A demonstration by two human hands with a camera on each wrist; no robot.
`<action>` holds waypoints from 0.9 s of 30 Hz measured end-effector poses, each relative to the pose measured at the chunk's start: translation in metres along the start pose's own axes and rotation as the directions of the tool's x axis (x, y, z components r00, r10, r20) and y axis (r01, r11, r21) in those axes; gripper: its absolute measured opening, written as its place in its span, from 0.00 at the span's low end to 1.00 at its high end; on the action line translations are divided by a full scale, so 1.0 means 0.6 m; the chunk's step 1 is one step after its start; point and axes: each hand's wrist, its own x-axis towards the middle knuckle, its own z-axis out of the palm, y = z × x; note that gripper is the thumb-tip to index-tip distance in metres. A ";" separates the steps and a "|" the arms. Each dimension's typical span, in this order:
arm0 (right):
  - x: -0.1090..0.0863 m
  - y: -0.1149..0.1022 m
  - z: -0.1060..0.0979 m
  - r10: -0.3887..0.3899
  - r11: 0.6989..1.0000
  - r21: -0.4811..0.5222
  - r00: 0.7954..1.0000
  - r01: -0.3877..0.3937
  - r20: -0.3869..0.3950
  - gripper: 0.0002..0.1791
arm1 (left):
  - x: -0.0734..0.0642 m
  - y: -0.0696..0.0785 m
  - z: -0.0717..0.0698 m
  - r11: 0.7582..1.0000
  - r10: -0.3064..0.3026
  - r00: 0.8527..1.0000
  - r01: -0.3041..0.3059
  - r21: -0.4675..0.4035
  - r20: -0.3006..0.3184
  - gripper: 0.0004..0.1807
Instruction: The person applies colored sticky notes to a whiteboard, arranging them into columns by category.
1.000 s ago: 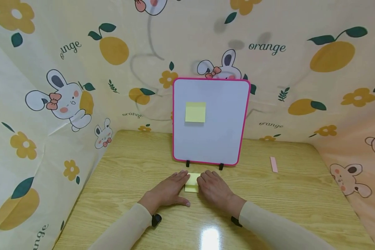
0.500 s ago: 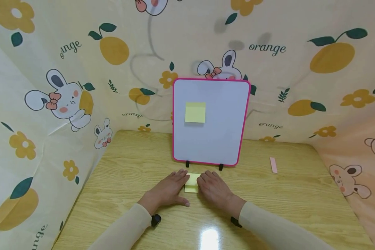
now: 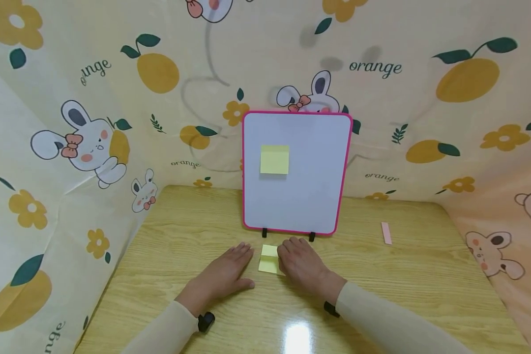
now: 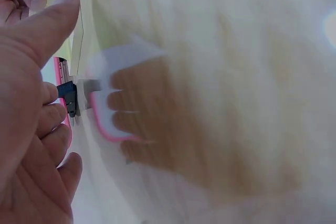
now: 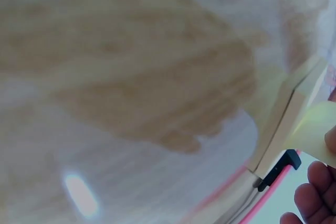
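A pale yellow sticky note pad (image 3: 269, 266) lies on the table in front of the whiteboard (image 3: 298, 196). My right hand (image 3: 300, 263) covers the pad's right side, fingers curled. In the right wrist view, its thumb and fingers pinch a yellow sticky note (image 5: 314, 129), which bends up. How far the note has come off the pad is hidden. To the left, my left hand (image 3: 223, 273) is flat and low over the table, fingers straight and thumb spread, apart from the pad. Another yellow sticky note (image 3: 274, 160) sticks to the whiteboard's upper left.
The pink-framed whiteboard stands upright on small black feet (image 3: 311, 236) behind the hands. A pink paper strip (image 3: 386, 233) lies on the wooden table (image 3: 194, 216) at the right. Patterned cloth (image 3: 380, 123) encloses the back and sides.
My left hand has let go of the pad's left edge and moved left. The visible yellow paper beside my right hand has turned slightly, while that hand stays nearly in place.
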 end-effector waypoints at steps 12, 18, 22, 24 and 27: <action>0.015 0.010 0.009 0.049 0.998 0.047 0.998 -0.048 -0.026 0.13 | -0.031 0.021 0.009 0.994 0.090 0.996 -0.091 0.060 0.019 0.39; 0.016 0.011 0.013 0.065 0.997 0.043 0.997 -0.064 -0.038 0.13 | -0.020 0.032 0.014 0.973 0.178 0.984 -0.178 0.147 0.015 0.37; 0.017 0.012 0.011 0.083 0.996 0.046 0.996 -0.082 -0.011 0.12 | -0.012 0.035 0.019 0.968 0.190 0.981 -0.192 0.162 0.028 0.37; 0.017 0.012 0.010 0.089 0.995 0.046 0.996 -0.090 0.008 0.12 | -0.010 0.035 0.022 0.968 0.189 0.981 -0.193 0.163 0.039 0.38; 0.018 0.013 0.010 0.093 0.995 0.037 0.995 -0.094 0.021 0.11 | -0.007 0.036 0.026 0.965 0.193 0.980 -0.199 0.169 0.046 0.38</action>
